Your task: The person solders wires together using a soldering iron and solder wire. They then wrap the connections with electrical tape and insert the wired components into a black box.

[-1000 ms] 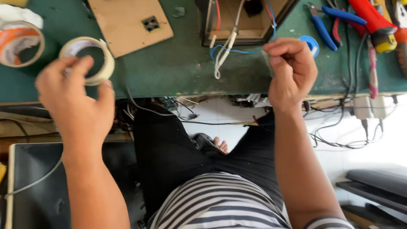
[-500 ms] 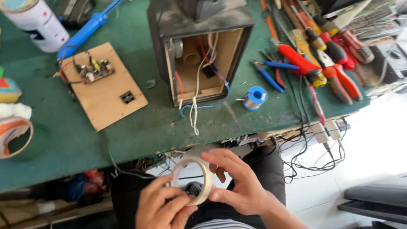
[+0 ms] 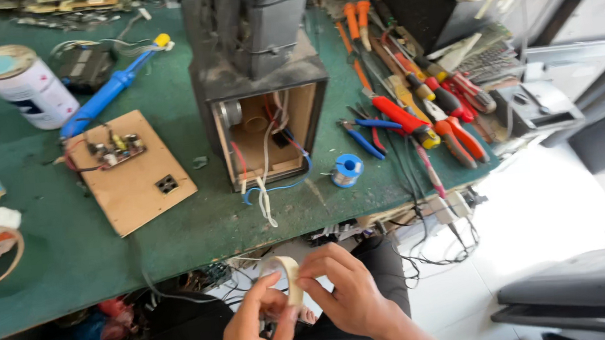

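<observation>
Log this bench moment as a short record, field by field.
left hand: pinches the tape roll from below
right hand: fingers on the roll's upper edge
place of hands: over the lap, in front of the green bench
open box: wooden-lined, wires hanging out
board: flat on the bench, small circuit on it
tools: pliers, screwdrivers
solder spool: blue

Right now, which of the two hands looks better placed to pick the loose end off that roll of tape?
Probably the right hand: its fingertips pinch the rim of the tape roll, as if feeling for the end. The left hand steadies the roll from below, so it seems busy holding.
</observation>
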